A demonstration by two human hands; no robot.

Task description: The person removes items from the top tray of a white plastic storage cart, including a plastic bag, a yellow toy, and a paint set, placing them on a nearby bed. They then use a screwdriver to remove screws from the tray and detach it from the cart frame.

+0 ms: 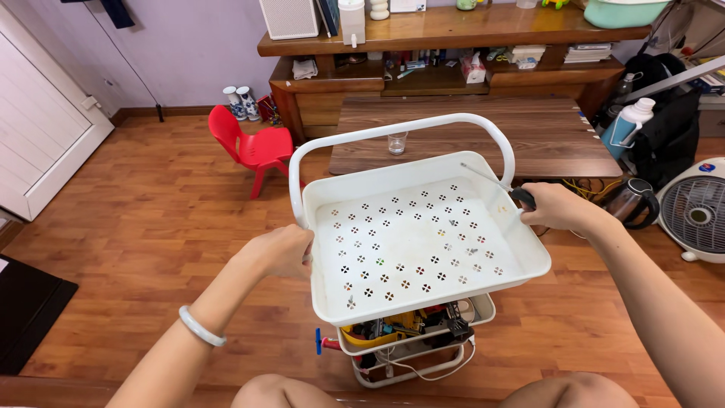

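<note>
Item: white perforated plastic cart tray with arched tubular handle (423, 242), held level above the white lower tiers of the cart (415, 340), which are crammed with tools and cables. Your left hand (283, 253) has its fingers curled shut around the tray's left rim by the handle post; your right hand (555, 206) is closed on a slim black-handled screwdriver (513, 193) at the right post. The tray looks light, stiff and smooth, probably slippery; grip the rolled rim or handle. Nearby: clear drinking glass (397, 142) on dark wooden low table (529, 136), small red plastic chair (253, 147).
</note>
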